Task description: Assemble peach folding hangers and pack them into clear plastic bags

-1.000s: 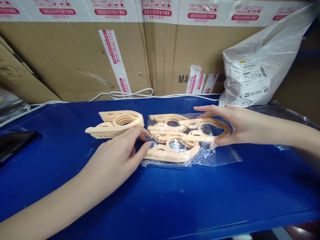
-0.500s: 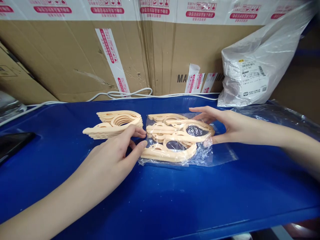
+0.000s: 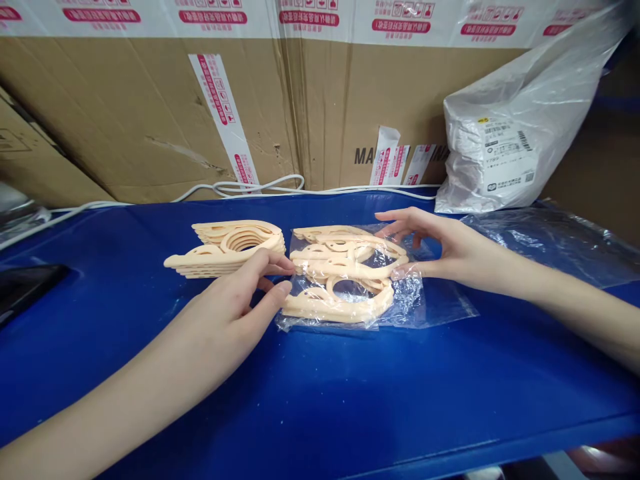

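Note:
Several beige folded travel hangers [image 3: 340, 308] lie in a clear plastic bag [image 3: 415, 310] on the blue surface. At the bag's left edge, my left hand [image 3: 250, 287] has its thumb and forefinger on the plastic, close to the hanger ends. My right hand [image 3: 430, 243] grips the bag's right side, fingers at the back and thumb in front, around the rounded hanger ends. To the left, outside the bag, stands a neat stack of the same hangers [image 3: 225, 260], partly covered by my left fingers.
Behind stands a large cardboard box [image 3: 150, 120] with printed tape, a white cable [image 3: 240, 192] along its foot. A white plastic sack [image 3: 500, 153] with a label sits at the back right, near loose clear film [image 3: 560, 233]. A black phone-like object [image 3: 30, 290] lies far left.
My right hand has moved slightly left, and the upper hangers in the bag have slid left with it, more in line with the others. My left hand has hardly moved.

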### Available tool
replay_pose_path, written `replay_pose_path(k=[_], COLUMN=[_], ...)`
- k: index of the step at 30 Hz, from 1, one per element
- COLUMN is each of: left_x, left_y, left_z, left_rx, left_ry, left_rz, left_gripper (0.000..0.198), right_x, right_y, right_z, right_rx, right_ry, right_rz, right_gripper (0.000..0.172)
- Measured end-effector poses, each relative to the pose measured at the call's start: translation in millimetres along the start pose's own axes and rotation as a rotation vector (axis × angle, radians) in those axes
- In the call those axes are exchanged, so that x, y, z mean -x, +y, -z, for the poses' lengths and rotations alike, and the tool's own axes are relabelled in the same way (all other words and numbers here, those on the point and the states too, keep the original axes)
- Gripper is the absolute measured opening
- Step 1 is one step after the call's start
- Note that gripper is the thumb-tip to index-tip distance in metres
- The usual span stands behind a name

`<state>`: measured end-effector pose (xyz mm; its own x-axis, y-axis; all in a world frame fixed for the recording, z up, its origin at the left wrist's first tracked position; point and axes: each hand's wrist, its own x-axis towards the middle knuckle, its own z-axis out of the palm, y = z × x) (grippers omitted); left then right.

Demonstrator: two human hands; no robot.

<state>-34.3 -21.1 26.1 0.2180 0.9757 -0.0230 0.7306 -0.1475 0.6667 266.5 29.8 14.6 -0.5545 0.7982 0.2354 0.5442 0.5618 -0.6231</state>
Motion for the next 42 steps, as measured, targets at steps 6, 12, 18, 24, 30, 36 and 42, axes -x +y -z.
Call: replay_pose_path(k=[6,12,18,24,30,36,42], left_x=[-0.1,3.1,6.4,7.5,9.3,10.1,13.1], left_y=[-6.7,-7.0,-1.8,1.7,-0.4,-2.0,-0.5], left_z=[-3.2,3.9,10.2,10.8,12.5,15.6,16.4], left_rx=[-0.021,-0.241,-0.396,-0.444,-0.463,-0.475,-0.492], left_ry=[0.023,0.005,-0.034,-0.159,-0.195,-0.189,-0.150], left_rz=[-0.025,0.016,-0.082,-0.066,-0.070,-0.078,-0.086], left_gripper=[0.038,0.042,0.048,0.053,0.052,0.050,0.052], right_x=[-2.0,-1.2,4.3,4.5,2.8,2.0,3.7], right_y=[1.2,-4.8,-8.7,-15.6,-16.5,-15.0,-16.9], right_z=[-20.3,-17.3,7.9,1.8,-5.0,-6.3,-4.9], right_rx=[-0.059,0.069,0.059,-0.020,-0.040,-0.026,0.004], right_ry=[0.076,0.066,-0.188,-0.275,-0.225,-0.228,-0.239], right_rz=[0.026,0.014,-0.089,-0.042,-0.068,-0.013,-0.008], right_gripper=[0.060,0.068,0.081,0.076,0.074,0.074,0.071])
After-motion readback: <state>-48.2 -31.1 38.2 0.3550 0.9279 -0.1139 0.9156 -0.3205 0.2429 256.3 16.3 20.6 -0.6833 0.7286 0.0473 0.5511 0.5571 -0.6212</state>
